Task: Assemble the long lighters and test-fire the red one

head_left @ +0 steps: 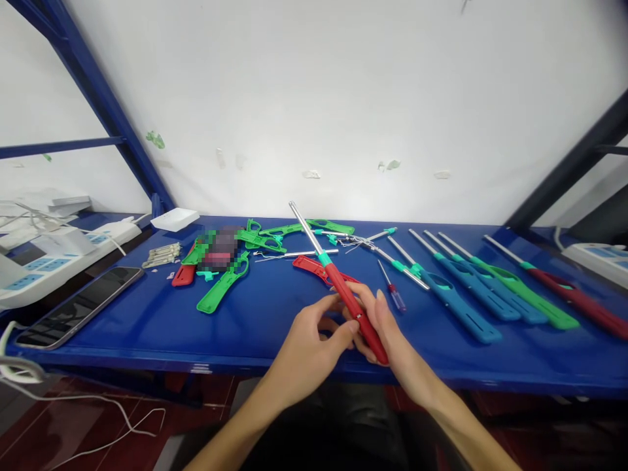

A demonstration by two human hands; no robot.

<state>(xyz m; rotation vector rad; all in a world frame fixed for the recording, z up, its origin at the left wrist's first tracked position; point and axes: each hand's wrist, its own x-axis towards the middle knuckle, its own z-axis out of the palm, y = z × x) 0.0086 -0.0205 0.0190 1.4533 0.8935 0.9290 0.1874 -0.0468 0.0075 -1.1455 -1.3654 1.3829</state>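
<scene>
Between my two hands, above the front of the blue table, is a red long-necked gas lighter with a teal collar and a silver tube that points up and to the left. My left hand pinches its handle from the left, thumb on the red shell. Around the handle's lower right side curl the fingers of my right hand. Behind the lighter lies a loose red handle shell, partly hidden by it. A small screwdriver with a purple handle rests right of my hands.
Blue lighters, a green lighter and a red lighter lie along the right. Green handle shells, metal tubes with wires and a pixelated patch are at back left. A phone and power strip occupy the left.
</scene>
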